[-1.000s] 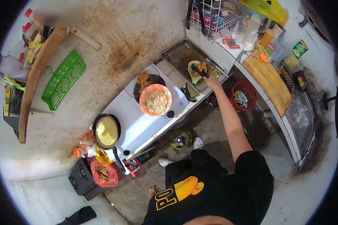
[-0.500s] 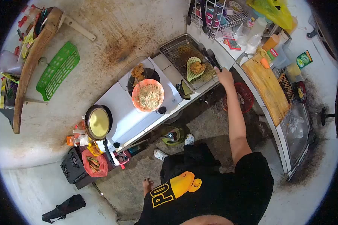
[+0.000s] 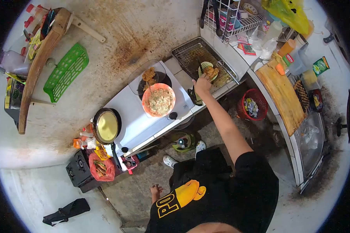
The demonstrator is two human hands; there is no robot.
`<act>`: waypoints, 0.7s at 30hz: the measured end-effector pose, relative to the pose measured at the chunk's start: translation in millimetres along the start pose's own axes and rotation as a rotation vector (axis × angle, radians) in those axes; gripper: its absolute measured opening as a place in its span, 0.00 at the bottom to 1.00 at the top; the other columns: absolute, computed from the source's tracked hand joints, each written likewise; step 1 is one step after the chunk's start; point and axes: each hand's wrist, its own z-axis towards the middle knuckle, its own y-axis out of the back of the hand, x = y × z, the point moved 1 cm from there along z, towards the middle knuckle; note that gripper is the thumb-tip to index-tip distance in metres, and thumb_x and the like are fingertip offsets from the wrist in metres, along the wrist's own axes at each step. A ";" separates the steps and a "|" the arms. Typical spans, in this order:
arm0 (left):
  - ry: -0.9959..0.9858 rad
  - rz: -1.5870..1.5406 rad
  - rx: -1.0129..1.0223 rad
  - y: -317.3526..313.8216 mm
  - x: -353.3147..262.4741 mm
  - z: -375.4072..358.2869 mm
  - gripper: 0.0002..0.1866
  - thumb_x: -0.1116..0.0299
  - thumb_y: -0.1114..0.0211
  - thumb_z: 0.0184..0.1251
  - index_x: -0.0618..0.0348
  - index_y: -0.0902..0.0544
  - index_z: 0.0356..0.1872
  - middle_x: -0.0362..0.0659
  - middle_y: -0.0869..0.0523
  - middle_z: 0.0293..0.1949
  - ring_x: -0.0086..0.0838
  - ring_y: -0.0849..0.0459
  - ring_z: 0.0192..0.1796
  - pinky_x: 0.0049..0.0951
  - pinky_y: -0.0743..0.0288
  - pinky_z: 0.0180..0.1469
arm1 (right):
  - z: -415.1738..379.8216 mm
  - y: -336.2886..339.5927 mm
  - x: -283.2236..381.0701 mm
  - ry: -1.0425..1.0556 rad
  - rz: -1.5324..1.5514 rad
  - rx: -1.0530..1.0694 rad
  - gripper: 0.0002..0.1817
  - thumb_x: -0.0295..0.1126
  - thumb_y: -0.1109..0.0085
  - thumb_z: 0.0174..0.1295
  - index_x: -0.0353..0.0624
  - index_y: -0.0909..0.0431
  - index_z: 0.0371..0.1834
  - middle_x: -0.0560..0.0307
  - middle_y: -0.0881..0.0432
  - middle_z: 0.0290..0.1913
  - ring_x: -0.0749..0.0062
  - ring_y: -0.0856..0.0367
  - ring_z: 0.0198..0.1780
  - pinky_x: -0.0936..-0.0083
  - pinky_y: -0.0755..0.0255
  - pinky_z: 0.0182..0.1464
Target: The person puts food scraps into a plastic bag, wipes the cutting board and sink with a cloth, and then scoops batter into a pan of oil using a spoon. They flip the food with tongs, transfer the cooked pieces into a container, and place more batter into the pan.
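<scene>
My right hand (image 3: pixel 202 84) is over the near edge of the metal tray (image 3: pixel 186 52), with its fingers at a fried piece (image 3: pixel 211 72) that rests in a pale green slotted ladle (image 3: pixel 206 66). Whether the fingers grip anything is too small to tell. Down by my body hangs my left hand (image 3: pixel 156 190), fingers apart and holding nothing. On the white stove, an orange bowl (image 3: pixel 158 100) holds a pale chopped mixture. Beside it another fried piece (image 3: pixel 149 74) sits above the dark burner area.
A pan (image 3: pixel 107 126) with a yellow round stands at the stove's left end, its handle toward me. A red bag (image 3: pixel 102 167) lies on a black stove (image 3: pixel 78 169). A wooden board (image 3: pixel 280 97) is at right, near a red basket (image 3: pixel 252 104) on the floor.
My right hand has moved left from the tray's right side to the fried piece. The ladle now points another way, and the view has shifted slightly. My left hand still hangs low.
</scene>
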 end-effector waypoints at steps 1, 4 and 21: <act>0.004 -0.005 0.011 0.3 6.7 -2.6 0.19 0.62 0.50 0.68 0.70 0.28 0.50 0.55 0.17 0.32 0.39 0.17 0.23 0.35 0.23 0.22 | 7.9 -5.9 1.1 -0.033 -0.037 -0.048 0.43 0.54 0.41 0.54 0.27 0.43 0.58 0.35 0.29 0.49 0.50 0.21 0.45 0.62 0.24 0.41; 0.011 -0.021 0.041 6.8 24.1 -15.6 0.19 0.62 0.50 0.69 0.70 0.28 0.49 0.54 0.16 0.34 0.39 0.17 0.25 0.35 0.23 0.25 | 37.6 -16.2 -1.0 -0.114 -0.106 -0.124 0.50 0.55 0.41 0.53 0.24 0.51 0.64 0.36 0.31 0.51 0.52 0.22 0.47 0.65 0.23 0.41; 0.065 -0.227 -0.047 -6.4 43.2 3.3 0.19 0.62 0.49 0.66 0.69 0.27 0.49 0.52 0.17 0.30 0.40 0.17 0.26 0.39 0.24 0.22 | -49.5 -10.1 -15.5 0.373 0.173 -0.151 0.10 0.37 0.36 0.51 0.43 0.20 0.29 0.50 0.23 0.41 0.50 0.27 0.45 0.53 0.35 0.47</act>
